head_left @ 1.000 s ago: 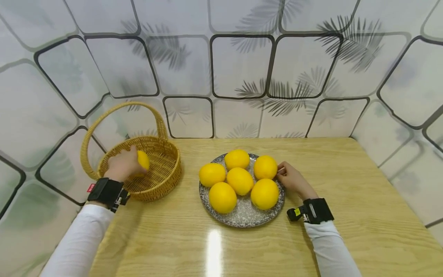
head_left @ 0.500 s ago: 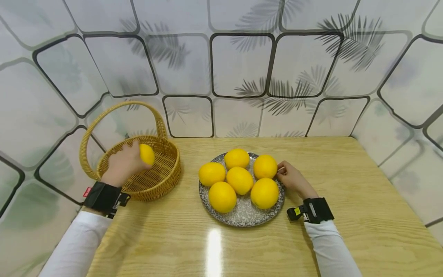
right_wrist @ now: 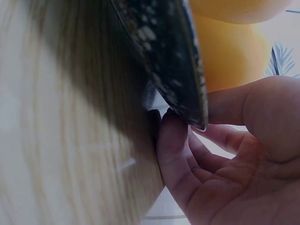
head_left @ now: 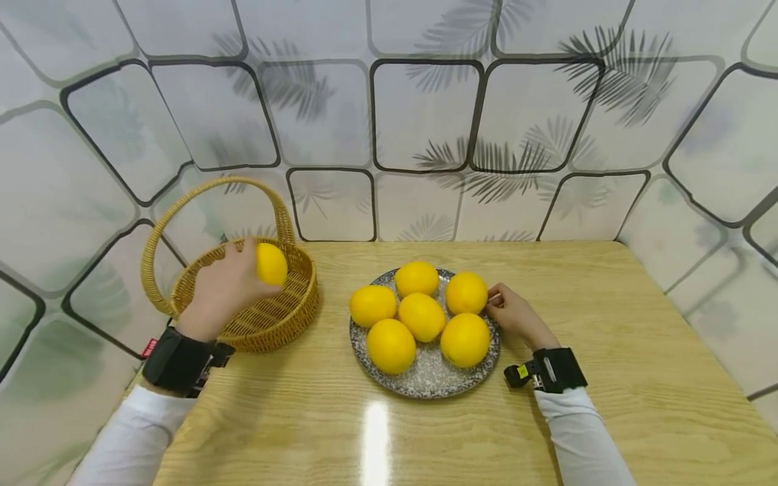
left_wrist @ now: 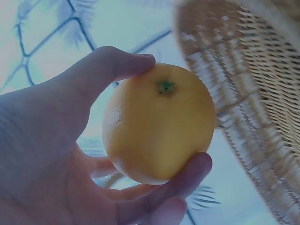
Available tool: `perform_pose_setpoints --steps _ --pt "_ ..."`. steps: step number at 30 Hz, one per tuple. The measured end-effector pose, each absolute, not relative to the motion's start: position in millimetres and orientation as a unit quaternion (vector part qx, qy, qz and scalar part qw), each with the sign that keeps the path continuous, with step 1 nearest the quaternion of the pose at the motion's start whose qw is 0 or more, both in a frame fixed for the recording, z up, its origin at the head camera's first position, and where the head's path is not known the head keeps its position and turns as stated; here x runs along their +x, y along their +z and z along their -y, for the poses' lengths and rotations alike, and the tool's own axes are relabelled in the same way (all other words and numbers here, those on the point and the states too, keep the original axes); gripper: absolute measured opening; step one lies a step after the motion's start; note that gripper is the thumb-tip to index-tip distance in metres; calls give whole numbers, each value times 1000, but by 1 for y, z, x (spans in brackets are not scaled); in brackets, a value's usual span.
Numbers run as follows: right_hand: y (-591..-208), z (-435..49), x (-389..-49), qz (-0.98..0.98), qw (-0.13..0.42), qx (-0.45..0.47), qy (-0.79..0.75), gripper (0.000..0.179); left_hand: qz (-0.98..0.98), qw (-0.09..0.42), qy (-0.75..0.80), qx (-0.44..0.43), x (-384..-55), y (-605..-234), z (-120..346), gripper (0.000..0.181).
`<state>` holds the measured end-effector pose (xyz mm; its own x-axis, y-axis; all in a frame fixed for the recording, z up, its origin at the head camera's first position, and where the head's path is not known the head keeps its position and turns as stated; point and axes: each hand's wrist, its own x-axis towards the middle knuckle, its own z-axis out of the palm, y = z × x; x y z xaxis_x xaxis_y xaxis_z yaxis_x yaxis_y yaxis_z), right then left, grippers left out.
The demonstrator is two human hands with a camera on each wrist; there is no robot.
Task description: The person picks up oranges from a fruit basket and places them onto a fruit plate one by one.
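Observation:
My left hand [head_left: 234, 280] grips an orange [head_left: 271, 264] above the opening of a wicker basket [head_left: 296, 324]. In the left wrist view, thumb and fingers curl round the orange [left_wrist: 161, 126], whose green stem end shows. On the right, my right hand [head_left: 516, 316] pinches the rim of a speckled grey plate [head_left: 425, 381]. In the right wrist view, the thumb lies over the plate's edge [right_wrist: 176, 70] and curled fingers are under it. Several yellow-orange oranges [head_left: 421, 317] sit on that plate, one of them close to the right thumb.
The basket's tall arched handle [head_left: 159, 236] rises behind and left of the left hand. A light wooden table [head_left: 304, 432] carries the basket and plate. Patterned walls [head_left: 425, 115] enclose the back and both sides.
The left hand has raised the orange from inside the basket and shifted it a little to the right. The right hand, the plate and its oranges have stayed put.

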<state>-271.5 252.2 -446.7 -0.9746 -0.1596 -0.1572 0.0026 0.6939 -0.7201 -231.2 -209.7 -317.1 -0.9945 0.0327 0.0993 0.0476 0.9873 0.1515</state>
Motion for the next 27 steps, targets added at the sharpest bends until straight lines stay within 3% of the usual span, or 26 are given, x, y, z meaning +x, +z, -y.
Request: perform_pose_setpoints --steps 9,27 --pt "-446 -253 -270 -916 99 -41 -388 34 992 77 -85 -53 -205 -306 169 91" --pt "-443 -256 -267 -920 93 -39 -378 40 979 45 -108 -167 -169 -322 83 86"
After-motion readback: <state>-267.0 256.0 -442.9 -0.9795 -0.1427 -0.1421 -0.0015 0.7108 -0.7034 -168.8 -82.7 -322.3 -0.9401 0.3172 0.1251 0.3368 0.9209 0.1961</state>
